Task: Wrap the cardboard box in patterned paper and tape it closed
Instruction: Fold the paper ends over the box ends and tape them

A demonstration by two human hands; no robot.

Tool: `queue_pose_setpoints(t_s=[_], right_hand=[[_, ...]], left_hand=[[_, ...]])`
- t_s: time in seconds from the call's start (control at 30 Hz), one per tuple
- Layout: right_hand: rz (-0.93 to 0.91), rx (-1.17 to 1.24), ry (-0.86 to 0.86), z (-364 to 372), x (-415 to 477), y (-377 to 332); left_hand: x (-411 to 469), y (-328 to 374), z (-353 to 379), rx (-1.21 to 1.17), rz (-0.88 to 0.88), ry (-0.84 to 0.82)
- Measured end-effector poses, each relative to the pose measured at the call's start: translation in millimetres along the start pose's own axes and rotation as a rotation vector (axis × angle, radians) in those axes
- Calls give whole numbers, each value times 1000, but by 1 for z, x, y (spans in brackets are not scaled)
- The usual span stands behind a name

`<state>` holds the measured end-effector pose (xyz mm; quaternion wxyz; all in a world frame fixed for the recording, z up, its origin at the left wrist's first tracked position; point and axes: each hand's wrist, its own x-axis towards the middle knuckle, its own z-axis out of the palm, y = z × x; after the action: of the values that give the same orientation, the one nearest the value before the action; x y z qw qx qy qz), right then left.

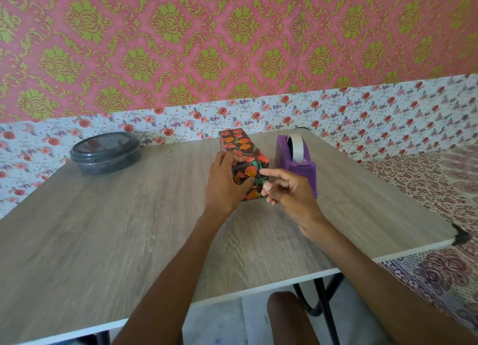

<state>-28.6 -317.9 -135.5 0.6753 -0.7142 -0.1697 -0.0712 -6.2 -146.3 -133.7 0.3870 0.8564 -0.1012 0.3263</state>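
1. Gripping the near end of the cardboard box [243,148] with the left hand [225,187]: fingers [230,158] curled over the top, thumb pressed against the end face, probably to pin the folded flap flat.
2. Placed mid-bench [129,228], lengthwise from near to far, covered in patterned paper [234,139] on every visible face.
3. Hovering the right hand [289,192] just right of that near end, index finger straight toward the flap, the others loosely curled, holding nothing discernible; likely poised to smooth or tape the fold.
4. Parked just right of the box, within easy reach for another strip: the purple tape dispenser [297,163].
5. Set far left, well apart and out of the way: a dark lidded container [106,153].
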Motion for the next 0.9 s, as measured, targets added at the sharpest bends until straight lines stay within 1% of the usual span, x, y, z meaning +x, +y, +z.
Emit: queue_pose_setpoints(t_s=[0.27,0.6,0.7,0.9], right_hand=[[45,136,-41,-3,-3,-6],[6,111,-71,1,-2,-4],[-12,71,-83,2,-1,-2],[-47,37,-65,4,0,0]], left_hand=[[0,-2,1,-1,-4,-7],[0,-2,2,16,-10,-4],[0,-2,2,18,-14,-4],[0,-1,1,9,-23,-6]])
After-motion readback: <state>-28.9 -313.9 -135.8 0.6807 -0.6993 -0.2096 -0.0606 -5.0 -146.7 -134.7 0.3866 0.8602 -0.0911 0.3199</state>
